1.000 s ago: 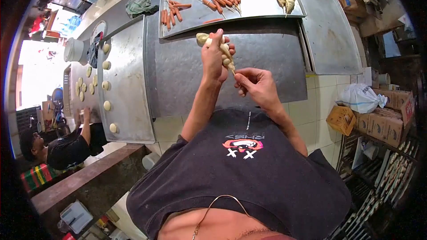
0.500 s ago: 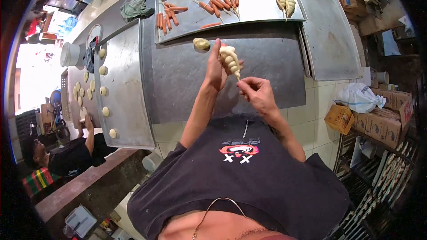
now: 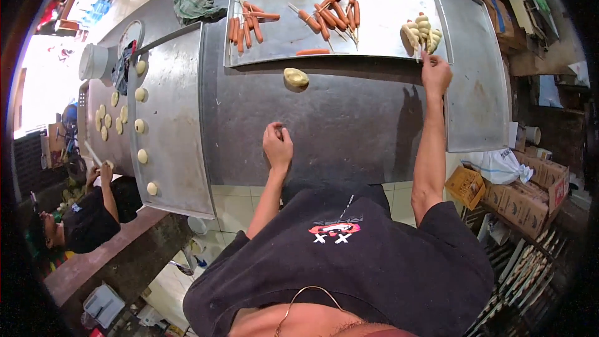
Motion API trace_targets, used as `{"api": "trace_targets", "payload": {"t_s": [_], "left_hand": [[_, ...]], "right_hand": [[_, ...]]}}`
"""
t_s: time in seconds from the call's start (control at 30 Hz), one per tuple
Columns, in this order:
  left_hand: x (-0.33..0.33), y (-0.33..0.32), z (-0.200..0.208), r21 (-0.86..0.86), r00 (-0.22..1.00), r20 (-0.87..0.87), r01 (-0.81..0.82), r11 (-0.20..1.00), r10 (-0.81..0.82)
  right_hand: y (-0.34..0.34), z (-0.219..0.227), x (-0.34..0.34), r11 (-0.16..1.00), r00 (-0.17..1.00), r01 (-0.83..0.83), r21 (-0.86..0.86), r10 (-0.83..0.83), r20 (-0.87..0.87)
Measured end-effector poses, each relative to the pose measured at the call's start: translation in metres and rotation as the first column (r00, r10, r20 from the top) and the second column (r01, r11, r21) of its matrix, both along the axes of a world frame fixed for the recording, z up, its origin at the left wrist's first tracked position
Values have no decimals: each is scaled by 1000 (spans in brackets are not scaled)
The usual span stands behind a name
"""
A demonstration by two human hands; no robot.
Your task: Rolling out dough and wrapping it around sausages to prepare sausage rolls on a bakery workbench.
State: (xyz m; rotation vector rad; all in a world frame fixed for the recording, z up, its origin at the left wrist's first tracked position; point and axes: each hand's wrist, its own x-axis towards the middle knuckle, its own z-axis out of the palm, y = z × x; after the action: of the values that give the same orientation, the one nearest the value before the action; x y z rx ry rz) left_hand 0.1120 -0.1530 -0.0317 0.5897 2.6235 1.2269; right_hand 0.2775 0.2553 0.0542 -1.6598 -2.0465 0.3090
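And the right hand (image 3: 436, 77) is out at the right end of the tray (image 3: 382, 19), fingers pinched on the narrow end of a dough-wrapped sausage (image 3: 423, 24) there! Left hand (image 3: 277, 148) over the table (image 3: 349, 112), fingers loosely curled; fully closed, I can't tell. Faint lettering (image 3: 337, 221) crosses the black shirt (image 3: 337, 262); dark print marks the cartons (image 3: 513, 203).

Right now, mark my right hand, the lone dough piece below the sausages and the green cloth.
Right hand (image 3: 437, 77): head view, back of hand.
Lone dough piece (image 3: 296, 77): head view, its middle.
Green cloth (image 3: 198, 5): head view, crumpled middle.
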Motion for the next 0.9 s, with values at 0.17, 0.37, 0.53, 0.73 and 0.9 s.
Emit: {"api": "trace_targets", "payload": {"t_s": [0.17,0.37,0.53,0.73,0.9], "left_hand": [[2,4,6,-94,938,-344,15,995,-47],[-1,4,2,-76,942,-335,11,997,-36],[-3,6,1,-95,961,-272,18,995,-43],[-3,-1,-2,-65,950,-312,9,998,-29],[-3,-1,-2,-41,947,-319,20,999,-32]], "right_hand": [[-55,21,-87,959,903,-283,-23,258,-344],[-177,-29,-194,526,556,-799,-292,831,-25],[-227,-58,-167,503,505,-862,-53,850,-147],[-283,-42,42,340,341,-926,-165,940,25],[-293,-57,11,481,398,-826,-293,866,301]]}}
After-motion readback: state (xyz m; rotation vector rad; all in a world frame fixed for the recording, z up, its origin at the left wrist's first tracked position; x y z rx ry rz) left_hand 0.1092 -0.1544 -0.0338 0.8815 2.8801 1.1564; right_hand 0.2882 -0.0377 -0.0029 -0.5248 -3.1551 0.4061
